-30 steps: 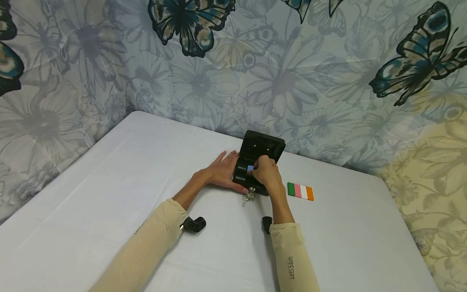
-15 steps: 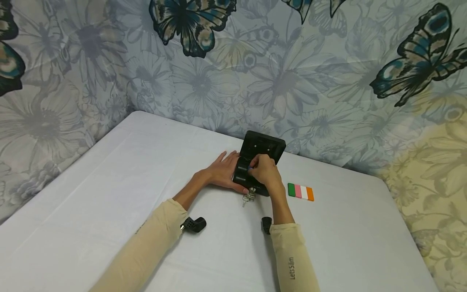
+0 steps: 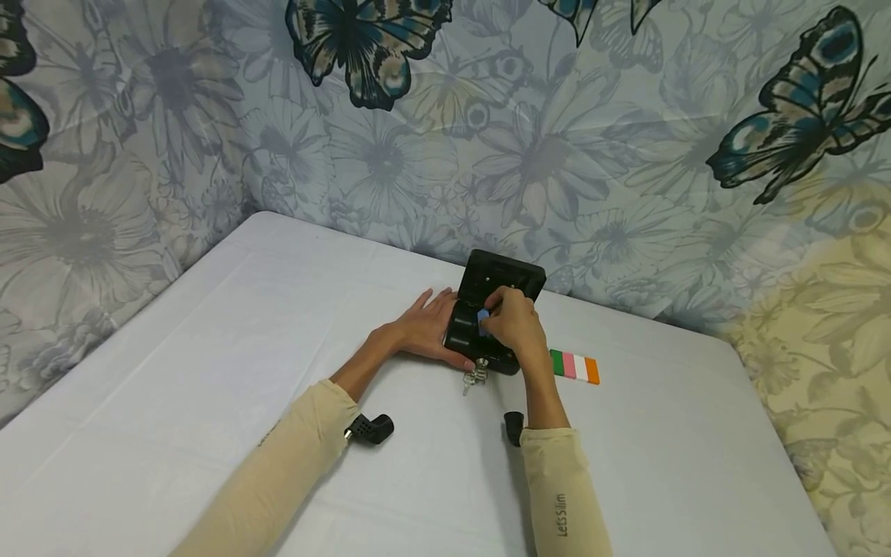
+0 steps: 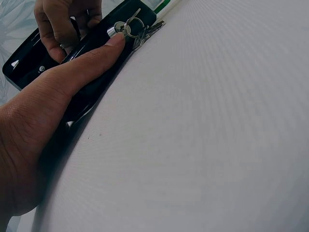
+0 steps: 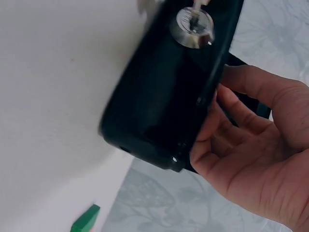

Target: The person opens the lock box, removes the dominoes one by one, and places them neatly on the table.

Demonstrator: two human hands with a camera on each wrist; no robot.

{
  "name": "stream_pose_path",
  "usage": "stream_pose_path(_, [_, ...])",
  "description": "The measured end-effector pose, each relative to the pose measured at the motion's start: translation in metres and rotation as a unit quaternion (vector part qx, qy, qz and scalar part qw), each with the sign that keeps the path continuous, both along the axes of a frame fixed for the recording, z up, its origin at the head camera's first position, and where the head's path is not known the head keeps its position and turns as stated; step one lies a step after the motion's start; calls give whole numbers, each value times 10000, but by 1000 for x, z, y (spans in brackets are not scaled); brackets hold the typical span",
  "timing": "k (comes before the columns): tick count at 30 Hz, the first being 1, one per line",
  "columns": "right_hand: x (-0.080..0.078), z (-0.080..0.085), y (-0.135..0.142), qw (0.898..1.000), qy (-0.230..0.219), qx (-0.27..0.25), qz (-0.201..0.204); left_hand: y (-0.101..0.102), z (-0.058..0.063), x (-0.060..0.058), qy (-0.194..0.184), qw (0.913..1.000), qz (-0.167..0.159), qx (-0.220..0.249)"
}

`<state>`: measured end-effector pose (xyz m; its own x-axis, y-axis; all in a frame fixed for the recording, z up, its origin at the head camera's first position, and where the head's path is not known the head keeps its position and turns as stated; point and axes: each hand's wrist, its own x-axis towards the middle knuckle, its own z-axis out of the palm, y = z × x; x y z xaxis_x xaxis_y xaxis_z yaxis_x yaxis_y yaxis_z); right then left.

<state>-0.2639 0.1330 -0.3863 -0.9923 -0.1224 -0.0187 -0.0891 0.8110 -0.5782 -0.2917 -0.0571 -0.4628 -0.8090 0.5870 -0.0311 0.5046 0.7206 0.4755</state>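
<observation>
A small black cash box (image 3: 465, 329) stands on the white table with its lid (image 3: 500, 271) raised at the back. My left hand (image 3: 428, 326) lies against its left side, fingers stretched out. In the left wrist view the thumb (image 4: 89, 65) runs along the front edge, its tip by the lock (image 4: 116, 29). Keys (image 3: 476, 377) hang from that lock. My right hand (image 3: 513, 321) pinches a small light-blue flat piece (image 3: 483, 321) over the inside of the box. In the right wrist view its fingers dip behind the front wall, and the blue piece is hidden.
Just right of the box lies a row of small flat coloured pieces (image 3: 576, 366), green, pink, white and orange, partly covered by my right wrist. A floral butterfly cloth (image 3: 390, 162) hangs behind the table edge.
My right hand has shifted slightly up and to the right, and more of the blue piece shows at its fingertips than half a second ago. My left hand and the box look the same.
</observation>
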Motion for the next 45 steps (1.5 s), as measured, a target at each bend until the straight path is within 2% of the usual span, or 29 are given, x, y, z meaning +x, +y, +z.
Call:
stream_pose_path(25, [1,17,22,9997,-23,-220,132,0,-1,0,38,10000,3,-90])
stream_pose_path(34, [6,26,44,9993,-155,-268,195,1,-1,0,45,10000,-5,-64])
stream_pose_path(45, [11,37,85,9984,-440,-325,-161,1,-2,0,15,9999,33,-165])
